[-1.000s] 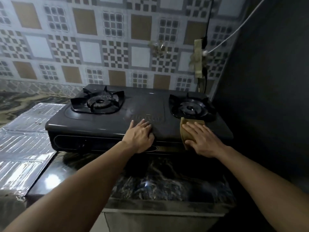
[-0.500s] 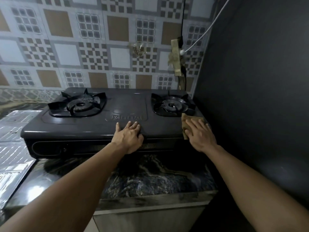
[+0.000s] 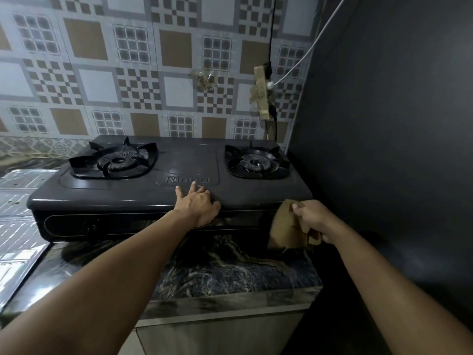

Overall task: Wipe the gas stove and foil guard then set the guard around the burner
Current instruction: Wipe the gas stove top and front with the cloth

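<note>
Pressing flat on the front edge of the dark grey two-burner gas stove (image 3: 163, 198), the left hand (image 3: 198, 204) has its grip apart, fingers straight and spread, tips just below the embossed brand panel. Right hand (image 3: 313, 219) at 3 o'clock of it, grip clamped on a tan folded wiping cloth (image 3: 285, 230), fingers curled round its right edge; cloth hangs against the stove's front right corner, lower part over the dark veined marble worktop (image 3: 230, 267). Cannot tell if the cloth touches the front panel. Stove sits on the worktop, back to the checker-patterned tiled wall (image 3: 107, 80). Black left burner grate (image 3: 115, 162) at 10 o'clock of the left hand, black right burner grate (image 3: 257, 162) at 1 o'clock. Shiny silver foil guard (image 3: 18, 216) lies flat on the worktop at 9 o'clock, just beside the stove's left end, not around any burner. Dark plain side wall (image 3: 384, 124) at 3 o'clock. Taped-up power strip (image 3: 262, 93) with black and white cables on the tiles at 12 o'clock above the right burner.
</note>
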{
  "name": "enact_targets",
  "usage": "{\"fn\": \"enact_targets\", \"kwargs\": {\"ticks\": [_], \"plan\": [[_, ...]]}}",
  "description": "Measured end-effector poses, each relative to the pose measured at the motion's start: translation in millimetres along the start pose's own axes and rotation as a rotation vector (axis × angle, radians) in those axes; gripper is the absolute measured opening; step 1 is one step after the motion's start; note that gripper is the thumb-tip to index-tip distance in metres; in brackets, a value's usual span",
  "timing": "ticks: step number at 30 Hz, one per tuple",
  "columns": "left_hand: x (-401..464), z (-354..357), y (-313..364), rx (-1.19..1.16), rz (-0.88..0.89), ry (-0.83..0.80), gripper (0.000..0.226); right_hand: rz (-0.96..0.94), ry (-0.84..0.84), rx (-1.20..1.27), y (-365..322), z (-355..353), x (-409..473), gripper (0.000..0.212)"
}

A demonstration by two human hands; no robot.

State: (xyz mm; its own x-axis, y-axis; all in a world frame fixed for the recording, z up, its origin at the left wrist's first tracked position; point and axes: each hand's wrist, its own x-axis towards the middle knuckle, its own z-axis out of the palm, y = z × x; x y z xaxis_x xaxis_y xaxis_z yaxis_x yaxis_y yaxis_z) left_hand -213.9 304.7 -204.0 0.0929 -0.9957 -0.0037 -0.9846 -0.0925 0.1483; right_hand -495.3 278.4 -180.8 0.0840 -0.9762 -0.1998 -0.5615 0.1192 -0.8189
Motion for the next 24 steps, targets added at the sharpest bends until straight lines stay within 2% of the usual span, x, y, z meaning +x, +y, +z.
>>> {"fn": "enact_targets", "kwargs": {"ticks": [2, 4, 7, 9, 11, 12, 15, 17, 19, 21, 24], "plan": [[-4.5, -6.6, 8.5, -0.107, 0.045, 0.106, 0.051, 0.039, -0.148, 0.267, -12.2, 1.7, -8.2, 0.023], [-12.7, -16.2, 19.1, -0.383, 0.034, 0.177, 0.042, 0.061, -0.257, 0.422, -23.3, 6.3, -11.0, 0.026], [-23.3, -27.3, 29.3, -1.052, -0.125, -0.032, 0.029, 0.066, -0.378, 0.552, -40.4, 19.2, -10.8, 0.028], [-28.6, -28.7, 22.7, -1.324, -0.207, -0.254, 0.024, 0.065, -0.433, 0.592, -50.6, 31.2, -9.6, 0.030], [-36.3, -27.2, 10.6, -1.430, -0.185, -0.400, 0.022, 0.063, -0.458, 0.611, -59.0, 45.7, -6.0, 0.034], [-40.7, -27.3, 2.7, -1.469, -0.188, -0.399, 0.019, 0.066, -0.464, 0.614, -63.8, 54.7, -3.0, 0.033], [-55.4, -31.2, -22.2, -1.585, -0.260, -0.245, 0.010, 0.089, -0.522, 0.592, -78.7, 82.1, -0.1, 0.033], [-65.5, -35.0, -41.3, -1.638, -0.310, -0.172, 0.014, 0.066, -0.687, 0.565, -88.0, 98.2, -3.7, 0.042], [-77.4, -37.5, -62.5, -1.641, -0.351, -0.101, 0.016, -0.055, -0.799, 0.377, -99.7, 116.1, -12.9, 0.040], [-91.9, -41.7, -86.0, -1.625, -0.421, -0.012, 0.015, -0.180, -0.768, 0.143, -111.6, 138.9, -18.5, 0.037], [-112.9, -44.8, -122.4, -1.591, -0.531, 0.100, 0.015, -0.244, -0.669, 0.058, -130.5, 182.6, -21.4, 0.031]]}}
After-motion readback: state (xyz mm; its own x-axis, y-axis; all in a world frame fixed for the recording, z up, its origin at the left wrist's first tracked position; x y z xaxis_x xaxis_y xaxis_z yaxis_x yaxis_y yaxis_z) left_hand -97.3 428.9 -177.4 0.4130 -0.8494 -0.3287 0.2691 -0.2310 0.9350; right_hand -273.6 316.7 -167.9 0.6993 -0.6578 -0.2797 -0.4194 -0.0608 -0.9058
